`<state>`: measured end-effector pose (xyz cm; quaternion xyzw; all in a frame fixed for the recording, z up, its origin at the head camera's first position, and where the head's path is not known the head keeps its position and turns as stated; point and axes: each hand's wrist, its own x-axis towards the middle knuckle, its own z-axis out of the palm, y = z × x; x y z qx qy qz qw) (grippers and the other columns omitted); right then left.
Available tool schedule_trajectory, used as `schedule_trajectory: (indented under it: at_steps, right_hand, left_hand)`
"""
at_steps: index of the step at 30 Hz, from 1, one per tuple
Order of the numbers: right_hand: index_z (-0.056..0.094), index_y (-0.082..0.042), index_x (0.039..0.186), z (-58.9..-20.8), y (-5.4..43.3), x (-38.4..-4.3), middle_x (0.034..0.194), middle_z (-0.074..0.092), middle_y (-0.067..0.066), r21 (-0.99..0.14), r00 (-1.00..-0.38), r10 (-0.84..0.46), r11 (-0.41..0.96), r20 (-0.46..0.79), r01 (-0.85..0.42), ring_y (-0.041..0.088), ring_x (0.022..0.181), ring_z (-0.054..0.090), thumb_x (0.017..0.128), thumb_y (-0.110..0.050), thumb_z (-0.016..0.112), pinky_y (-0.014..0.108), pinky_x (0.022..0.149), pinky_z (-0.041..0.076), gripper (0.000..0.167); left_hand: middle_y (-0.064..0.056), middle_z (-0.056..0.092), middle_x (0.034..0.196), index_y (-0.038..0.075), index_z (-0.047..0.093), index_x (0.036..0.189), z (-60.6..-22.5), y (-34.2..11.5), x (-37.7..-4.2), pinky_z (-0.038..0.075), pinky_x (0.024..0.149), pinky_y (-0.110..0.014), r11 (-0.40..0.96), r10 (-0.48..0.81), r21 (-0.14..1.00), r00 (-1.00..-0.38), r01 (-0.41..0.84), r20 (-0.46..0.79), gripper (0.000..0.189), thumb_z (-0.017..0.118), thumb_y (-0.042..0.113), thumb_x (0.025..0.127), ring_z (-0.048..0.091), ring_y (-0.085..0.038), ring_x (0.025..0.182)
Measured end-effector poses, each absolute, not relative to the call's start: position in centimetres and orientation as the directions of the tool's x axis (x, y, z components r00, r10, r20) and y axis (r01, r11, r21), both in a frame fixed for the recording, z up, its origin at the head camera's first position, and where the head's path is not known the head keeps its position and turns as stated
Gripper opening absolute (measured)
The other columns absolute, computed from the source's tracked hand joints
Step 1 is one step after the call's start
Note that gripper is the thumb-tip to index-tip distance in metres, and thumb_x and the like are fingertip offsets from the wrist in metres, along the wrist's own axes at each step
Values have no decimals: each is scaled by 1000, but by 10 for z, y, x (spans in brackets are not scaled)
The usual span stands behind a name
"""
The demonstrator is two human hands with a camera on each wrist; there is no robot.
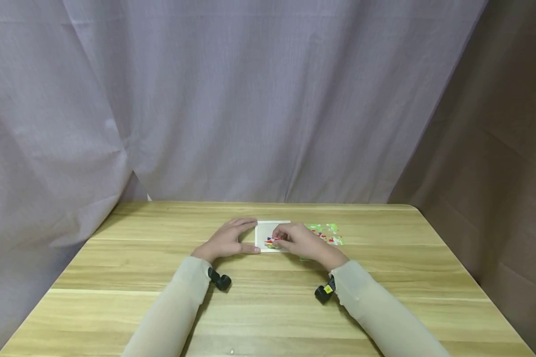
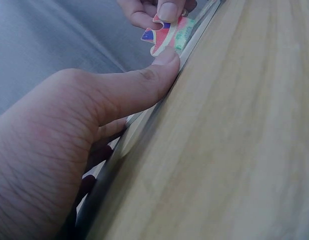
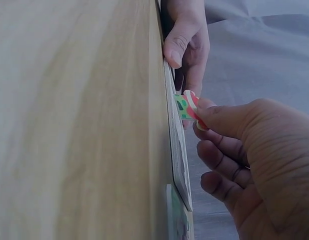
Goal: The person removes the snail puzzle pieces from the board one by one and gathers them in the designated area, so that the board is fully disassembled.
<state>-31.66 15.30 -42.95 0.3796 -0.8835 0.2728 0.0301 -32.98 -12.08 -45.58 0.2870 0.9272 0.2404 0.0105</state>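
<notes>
A shallow white-rimmed tray point(image 1: 264, 230) lies flat on the table. At its left side my left hand point(image 1: 227, 241) rests with fingers extended to the far corner and thumb on the near corner. My right hand point(image 1: 302, 241) pinches a colourful jigsaw puzzle piece point(image 1: 269, 243) over the tray's near part. Red, blue, white and green print shows on the puzzle piece point(image 2: 160, 39) in the left wrist view. Seen from the right wrist, the puzzle piece point(image 3: 183, 106) stands tilted, its green edge down at the tray. The right hand covers the tray's right part.
Several more jigsaw pieces point(image 1: 335, 241), green with red and white, lie to the right of the tray, partly behind the right hand. The wooden table point(image 1: 268, 307) extends around them, and a grey curtain point(image 1: 232, 109) hangs behind its far edge.
</notes>
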Motion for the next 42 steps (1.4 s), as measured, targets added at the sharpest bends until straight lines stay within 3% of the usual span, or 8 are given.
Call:
schedule_trajectory:
  at_steps: [18,34,42]
  right_hand:
    - [71,-16,100,-423,167,-314,87,72,-8,-505,-744,-607,566,280,-652,1,76,61,98,-21,78,20,67,54,8]
    - [75,-20,99,-431,223,-304,89,74,-10,-627,-814,-498,542,297,-560,5,80,63,97,-24,78,23,73,55,6]
    - [75,-22,98,-431,266,-302,85,73,-9,-645,-835,-482,554,267,-526,8,73,62,96,-24,79,23,65,53,5]
  left_hand:
    - [-5,42,169,16,44,162,-457,-120,-329,20,132,-59,723,535,445,-836,528,122,95,75,65,87,35,-32,158]
    - [-6,41,170,16,43,163,-458,-119,-326,19,132,-60,724,541,442,-834,529,111,95,74,65,87,34,-33,159]
    - [-6,40,170,16,42,163,-458,-121,-329,18,133,-58,729,541,430,-833,533,116,95,74,65,88,33,-32,159]
